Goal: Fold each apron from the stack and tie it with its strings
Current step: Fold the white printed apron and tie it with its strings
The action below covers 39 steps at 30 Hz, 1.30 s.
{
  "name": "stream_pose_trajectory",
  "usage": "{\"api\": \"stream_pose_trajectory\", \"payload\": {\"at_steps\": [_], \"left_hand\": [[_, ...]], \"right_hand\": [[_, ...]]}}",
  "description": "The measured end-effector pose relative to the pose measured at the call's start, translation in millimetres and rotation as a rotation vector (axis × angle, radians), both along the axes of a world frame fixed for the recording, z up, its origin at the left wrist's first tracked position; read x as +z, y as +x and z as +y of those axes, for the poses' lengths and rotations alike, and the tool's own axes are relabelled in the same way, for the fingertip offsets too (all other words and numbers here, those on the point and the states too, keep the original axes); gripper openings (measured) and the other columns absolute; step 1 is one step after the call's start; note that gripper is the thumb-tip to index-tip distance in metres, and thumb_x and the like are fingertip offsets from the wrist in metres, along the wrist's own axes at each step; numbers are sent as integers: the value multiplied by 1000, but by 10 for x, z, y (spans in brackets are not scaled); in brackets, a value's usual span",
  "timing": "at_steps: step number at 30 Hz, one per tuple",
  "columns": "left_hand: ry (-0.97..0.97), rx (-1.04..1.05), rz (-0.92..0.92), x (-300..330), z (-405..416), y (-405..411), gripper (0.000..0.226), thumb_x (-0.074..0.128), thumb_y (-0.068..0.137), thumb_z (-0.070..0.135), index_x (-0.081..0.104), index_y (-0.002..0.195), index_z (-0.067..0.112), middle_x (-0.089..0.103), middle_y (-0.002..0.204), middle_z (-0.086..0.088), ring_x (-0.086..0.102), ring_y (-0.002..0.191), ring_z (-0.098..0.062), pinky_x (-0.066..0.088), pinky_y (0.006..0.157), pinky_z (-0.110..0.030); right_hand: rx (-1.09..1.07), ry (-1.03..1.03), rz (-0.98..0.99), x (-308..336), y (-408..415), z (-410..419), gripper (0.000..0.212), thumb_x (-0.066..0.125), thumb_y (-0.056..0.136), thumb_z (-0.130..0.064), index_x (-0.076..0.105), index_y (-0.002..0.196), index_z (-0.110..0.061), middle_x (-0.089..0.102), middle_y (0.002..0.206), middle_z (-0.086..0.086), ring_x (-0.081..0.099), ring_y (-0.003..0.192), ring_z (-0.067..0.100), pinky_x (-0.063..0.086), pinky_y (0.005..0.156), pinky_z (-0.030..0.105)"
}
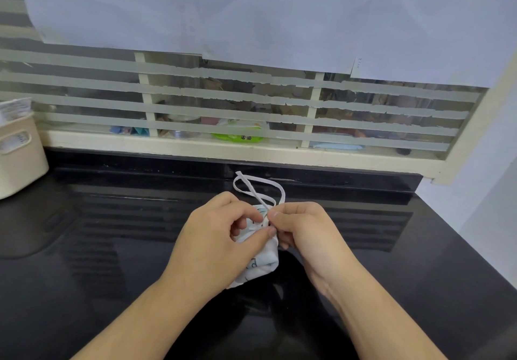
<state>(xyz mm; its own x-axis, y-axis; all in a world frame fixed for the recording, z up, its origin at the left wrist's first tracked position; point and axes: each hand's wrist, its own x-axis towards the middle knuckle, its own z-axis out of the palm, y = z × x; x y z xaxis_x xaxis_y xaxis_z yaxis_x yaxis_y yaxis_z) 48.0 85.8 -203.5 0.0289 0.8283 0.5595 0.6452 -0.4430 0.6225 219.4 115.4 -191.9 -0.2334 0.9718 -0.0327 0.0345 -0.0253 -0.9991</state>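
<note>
A small white apron [264, 261] with a faint blue print is folded into a tight bundle and held just above the black counter [112, 233]. My left hand [218, 242] wraps round the bundle from the left, its thumb pressing the top. My right hand [302, 228] pinches the white strings [260, 189] at the bundle's top, against my left thumb. The strings loop away from the hands toward the window and lie on the counter.
A cream basket [19, 152] holding stacked white cloth stands at the far left of the counter. A window frame [223, 149] with striped glass runs along the counter's back edge. A wall closes the right side.
</note>
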Motion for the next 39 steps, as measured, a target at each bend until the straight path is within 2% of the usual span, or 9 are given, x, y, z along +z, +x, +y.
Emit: {"api": "stream_pose_trajectory", "payload": {"at_steps": [3, 8, 12, 16, 20, 26, 31, 35, 39], "left_hand": [[33, 43, 81, 6, 9, -3, 15, 72, 84, 51, 72, 82, 36, 57, 77, 14, 62, 74, -10, 53, 60, -30], [8, 12, 111, 48, -5, -48, 19, 75, 89, 27, 61, 77, 33, 58, 82, 11, 60, 78, -16, 49, 61, -27], [-62, -1, 7, 69, 52, -100, 27, 77, 89, 14, 62, 71, 28, 58, 79, 6, 59, 79, -20, 46, 65, -23], [-104, -16, -13, 109, 32, -117, 25, 75, 87, 8, 66, 74, 27, 61, 81, 7, 61, 81, -16, 45, 67, -18], [-128, 4, 15, 111, 29, -162, 35, 67, 76, -10, 62, 69, 24, 58, 77, 4, 56, 77, -19, 43, 62, -20], [-134, 37, 35, 82, 43, -168, 31, 74, 85, 1, 61, 69, 23, 56, 76, 5, 56, 75, -17, 44, 64, -20], [-134, 65, 33, 59, 57, -174, 33, 71, 82, -4, 59, 69, 23, 56, 78, 5, 61, 69, -19, 49, 62, -32], [-123, 69, 28, 60, 60, -159, 33, 72, 85, 0, 58, 67, 25, 57, 77, 6, 60, 70, -18, 48, 64, -29], [-178, -7, 51, 58, 76, -205, 26, 74, 91, 11, 61, 74, 26, 58, 81, 6, 59, 78, -18, 47, 68, -22]], "right_hand": [[12, 9, -43, 17, -6, -17, 26, 63, 96, -11, 73, 72, -10, 57, 65, 5, 46, 62, 14, 40, 67, 33], [-14, 24, -35, 36, 24, -28, 17, 72, 95, -9, 79, 79, -7, 61, 66, 8, 48, 65, 16, 45, 70, 34], [-95, -4, -28, 23, 37, -5, 20, 82, 89, -15, 73, 75, -5, 59, 64, 9, 49, 59, 15, 47, 63, 30], [-112, -84, -24, 45, 58, 2, 29, 79, 92, -13, 68, 64, -11, 54, 61, 5, 47, 53, 13, 49, 55, 27], [-149, -118, -95, 35, 96, 24, 33, 76, 93, -11, 66, 62, -10, 53, 59, 8, 49, 51, 15, 53, 55, 30], [-169, -192, -61, 43, 110, 18, 36, 69, 96, -1, 67, 61, -7, 73, 80, 24, 70, 65, 30, 63, 65, 39], [-198, -189, -39, 85, 69, -16, 32, 63, 99, 3, 63, 67, -1, 76, 79, 21, 76, 66, 30, 65, 66, 39], [-223, -181, -35, 88, 67, -13, 26, 61, 99, 4, 62, 73, 2, 77, 75, 17, 77, 66, 31, 64, 66, 38], [-167, -174, -29, 87, 88, -26, 22, 59, 102, 0, 62, 80, 2, 78, 82, 21, 78, 76, 36, 64, 67, 38]]}}
